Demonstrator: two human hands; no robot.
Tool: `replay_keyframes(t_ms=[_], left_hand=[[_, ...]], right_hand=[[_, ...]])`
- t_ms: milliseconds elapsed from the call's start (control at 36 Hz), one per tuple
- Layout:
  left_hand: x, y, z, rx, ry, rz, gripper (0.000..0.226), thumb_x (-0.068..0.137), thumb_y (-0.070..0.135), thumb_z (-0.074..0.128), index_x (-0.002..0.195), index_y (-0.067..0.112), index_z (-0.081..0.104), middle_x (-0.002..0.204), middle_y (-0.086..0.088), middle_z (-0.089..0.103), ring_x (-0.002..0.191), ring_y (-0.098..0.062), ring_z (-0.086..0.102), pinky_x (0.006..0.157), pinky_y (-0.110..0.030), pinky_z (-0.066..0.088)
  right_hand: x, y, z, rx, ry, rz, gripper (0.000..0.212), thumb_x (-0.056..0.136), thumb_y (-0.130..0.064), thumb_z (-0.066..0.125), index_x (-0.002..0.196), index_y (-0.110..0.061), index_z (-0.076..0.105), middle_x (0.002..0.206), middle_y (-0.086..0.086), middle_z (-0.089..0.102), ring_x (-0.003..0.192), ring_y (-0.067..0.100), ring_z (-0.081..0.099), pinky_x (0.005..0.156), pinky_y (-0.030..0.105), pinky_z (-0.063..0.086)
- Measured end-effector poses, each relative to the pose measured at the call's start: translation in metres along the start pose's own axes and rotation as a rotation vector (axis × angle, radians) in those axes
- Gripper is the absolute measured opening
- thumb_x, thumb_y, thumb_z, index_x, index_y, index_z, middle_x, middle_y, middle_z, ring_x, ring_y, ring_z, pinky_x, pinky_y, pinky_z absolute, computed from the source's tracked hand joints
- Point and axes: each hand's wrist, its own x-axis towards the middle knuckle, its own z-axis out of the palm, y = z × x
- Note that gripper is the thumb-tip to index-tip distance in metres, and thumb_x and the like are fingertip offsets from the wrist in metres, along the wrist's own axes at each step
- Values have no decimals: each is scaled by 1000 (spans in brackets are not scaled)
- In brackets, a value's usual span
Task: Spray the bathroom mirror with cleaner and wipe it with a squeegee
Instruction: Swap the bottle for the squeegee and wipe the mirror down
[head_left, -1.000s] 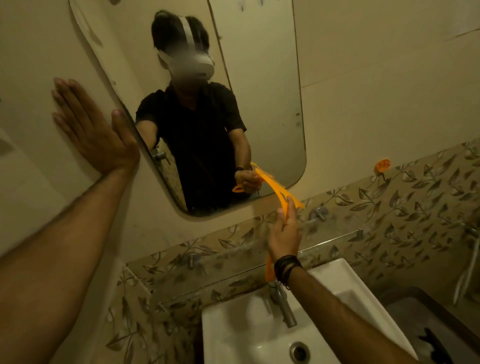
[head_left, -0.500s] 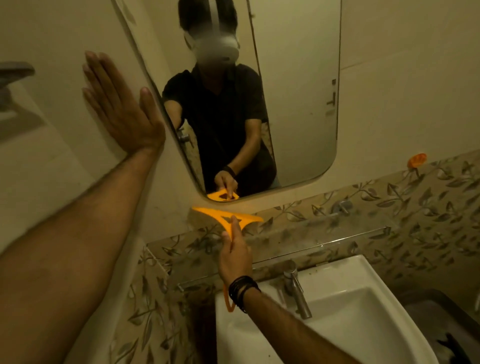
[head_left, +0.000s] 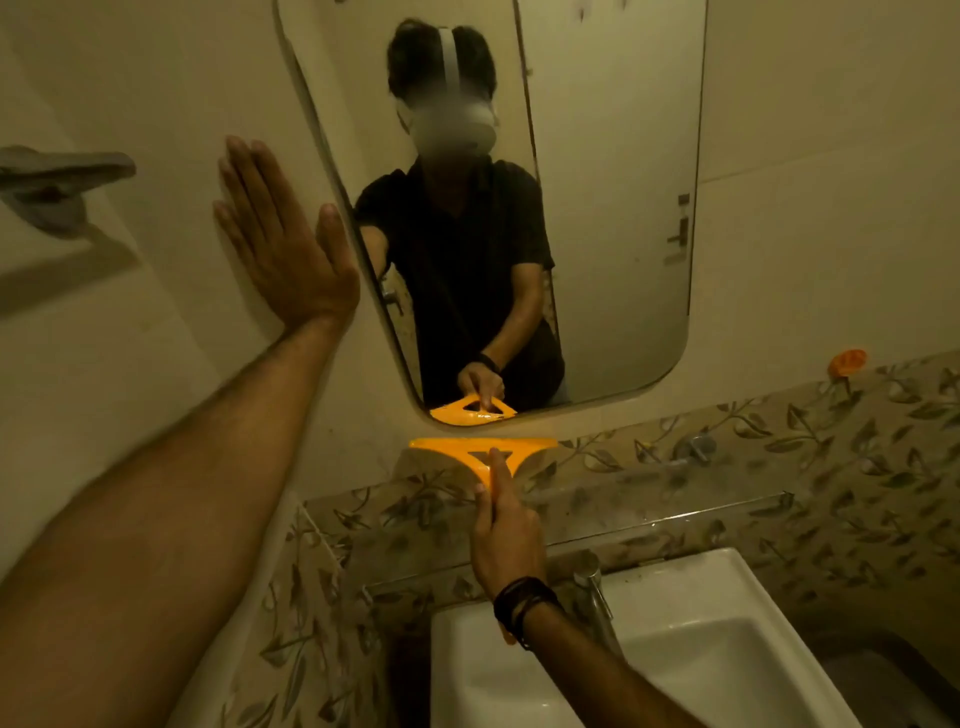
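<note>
The bathroom mirror (head_left: 613, 218) hangs on the cream wall above the sink and reflects a person in a black shirt. My right hand (head_left: 506, 538) grips the handle of an orange squeegee (head_left: 483, 449), forefinger stretched along it. Its blade lies level on the wall just below the mirror's lower left corner, off the glass. My left hand (head_left: 283, 241) is pressed flat on the wall left of the mirror, fingers apart, holding nothing. No spray bottle is in view.
A white sink (head_left: 691, 644) with a chrome tap (head_left: 592, 592) sits below my right arm. A glass shelf (head_left: 675, 514) runs along the leaf-patterned tiles. An orange hook (head_left: 847, 362) sticks out at the right. A grey wall fixture (head_left: 52, 182) juts out at the far left.
The squeegee came off the mirror's lower part, swung level and dropped below the bottom edge. The view shifted so the mirror sits more central. My left hand stayed flat on the wall.
</note>
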Motion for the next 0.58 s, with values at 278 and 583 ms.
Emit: replay_keyframes(t_ms=[278,583], left_hand=[[4,4,-16,83,-227,16,71,109,45,26,164,4,7,172,-18,8,160,-33,7,129,-51,4],[15,14,-53,27,-493,-66,80,106,43,38,164,11,-7,173,-9,-9,161,-27,-5,129,-51,5]], right_hand=[[10,-1,-60,-1,-21,-83,48,103,-42,36,150,-42,27,101,1,68,81,16,61,68,31,45],[20,-43,-133,-74,54,-200,48,102,-43,37,149,-41,29,105,0,70,93,19,66,77,33,52]])
